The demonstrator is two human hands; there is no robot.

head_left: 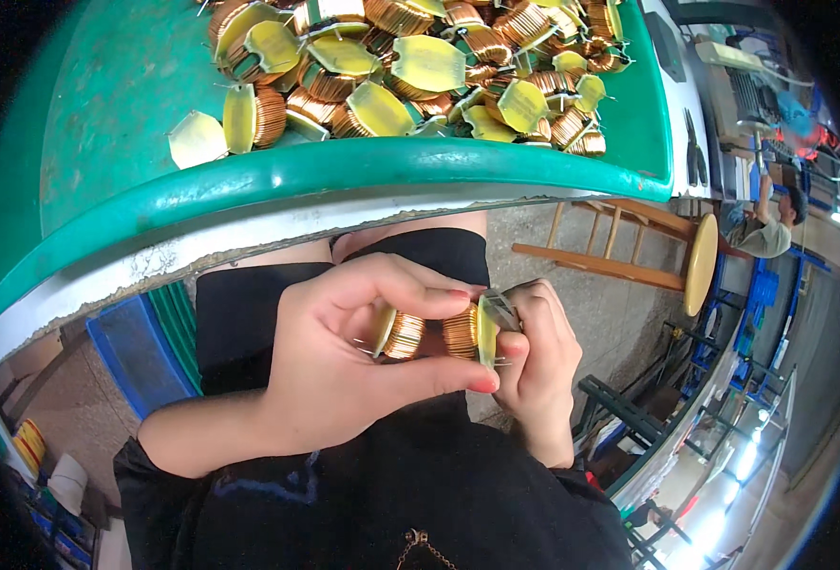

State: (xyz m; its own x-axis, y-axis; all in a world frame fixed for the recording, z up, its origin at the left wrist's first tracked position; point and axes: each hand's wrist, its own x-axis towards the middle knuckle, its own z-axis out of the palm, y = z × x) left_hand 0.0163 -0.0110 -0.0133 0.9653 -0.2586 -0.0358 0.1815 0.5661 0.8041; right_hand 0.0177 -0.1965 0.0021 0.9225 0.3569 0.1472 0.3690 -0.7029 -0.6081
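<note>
And here at the bench, the left hand (317, 347) is half closed, thumb and forefinger pinching a copper-wire-wound coil with a yellow-green plate (458, 337). Over the lap it is, just beyond the tray's edge! A second shiny copper coil with a yellowish plate (404, 336) sits nearer the palm of that same hand. Now look at the right hand (547, 353): fingers curled in tight, gripping a flat grey metal piece (501, 310) right up by the plate; its full shape I can't make out. Beyond, a green plastic tray (296, 178) carries a heap of copper coils with yellow-green plates (380, 107).
</note>
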